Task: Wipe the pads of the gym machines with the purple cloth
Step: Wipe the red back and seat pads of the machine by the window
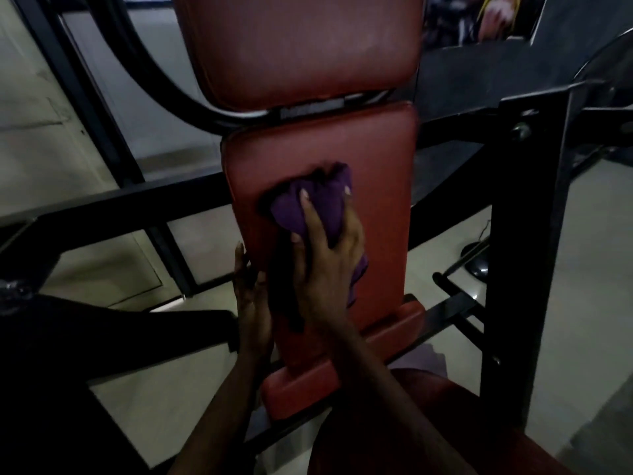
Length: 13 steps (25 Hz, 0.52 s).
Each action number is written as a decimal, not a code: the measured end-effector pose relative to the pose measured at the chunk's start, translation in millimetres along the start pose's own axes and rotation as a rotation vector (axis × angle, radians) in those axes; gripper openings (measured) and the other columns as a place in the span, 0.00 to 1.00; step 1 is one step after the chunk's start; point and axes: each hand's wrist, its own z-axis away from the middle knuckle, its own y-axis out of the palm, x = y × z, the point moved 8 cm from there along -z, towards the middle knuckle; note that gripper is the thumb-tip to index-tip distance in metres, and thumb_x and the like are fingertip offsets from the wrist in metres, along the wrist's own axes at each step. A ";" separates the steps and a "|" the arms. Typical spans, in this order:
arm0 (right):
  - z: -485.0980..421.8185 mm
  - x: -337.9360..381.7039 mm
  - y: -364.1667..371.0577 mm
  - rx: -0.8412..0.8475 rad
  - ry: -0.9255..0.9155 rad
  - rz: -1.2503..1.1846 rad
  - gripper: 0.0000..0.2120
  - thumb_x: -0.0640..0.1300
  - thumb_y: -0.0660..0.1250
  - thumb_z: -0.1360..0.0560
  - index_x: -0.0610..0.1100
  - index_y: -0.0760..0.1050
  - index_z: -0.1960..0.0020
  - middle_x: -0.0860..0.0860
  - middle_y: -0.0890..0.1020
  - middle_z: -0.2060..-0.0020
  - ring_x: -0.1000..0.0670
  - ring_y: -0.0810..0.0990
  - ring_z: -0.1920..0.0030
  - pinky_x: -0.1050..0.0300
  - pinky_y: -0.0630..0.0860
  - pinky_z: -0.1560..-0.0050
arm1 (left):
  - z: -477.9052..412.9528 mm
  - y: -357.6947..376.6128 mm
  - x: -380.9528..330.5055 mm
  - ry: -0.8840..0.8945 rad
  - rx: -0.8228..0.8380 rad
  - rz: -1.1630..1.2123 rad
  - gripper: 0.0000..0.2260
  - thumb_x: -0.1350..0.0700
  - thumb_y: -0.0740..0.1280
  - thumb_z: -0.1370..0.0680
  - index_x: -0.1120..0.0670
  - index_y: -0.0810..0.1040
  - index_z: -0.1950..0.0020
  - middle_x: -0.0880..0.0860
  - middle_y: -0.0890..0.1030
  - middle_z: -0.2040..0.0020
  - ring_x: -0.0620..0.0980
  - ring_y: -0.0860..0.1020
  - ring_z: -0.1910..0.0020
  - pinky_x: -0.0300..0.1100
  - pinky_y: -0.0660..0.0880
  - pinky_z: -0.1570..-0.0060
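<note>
A long red back pad (380, 186) of a gym machine runs up the middle of the view. A second red pad (301, 46) sits above it, and a small red pad (301, 389) lies at its lower end. My right hand (329, 265) presses a bunched purple cloth (308, 200) flat against the middle of the long pad. Part of the cloth hangs below my palm. My left hand (251, 303) rests against the pad's left edge, fingers pointing up and held together, with nothing in it.
Black steel frame bars (113, 204) cross behind the pad on the left. A thick black upright post (527, 234) stands to the right. A red seat (479, 440) is at the bottom right. Pale tiled floor (589, 269) shows beyond.
</note>
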 end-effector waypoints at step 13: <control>17.8 -120.2 1.5 -0.388 0.493 -0.032 0.25 0.46 0.58 0.28 0.49 0.67 0.31 0.39 0.67 0.32 0.42 0.66 0.33 0.53 0.62 0.34 | -7.0 16.9 -18.8 0.115 -0.068 0.014 0.33 0.27 0.57 0.33 0.26 0.44 0.32 0.43 0.51 0.23 0.44 0.58 0.26 0.54 0.63 0.30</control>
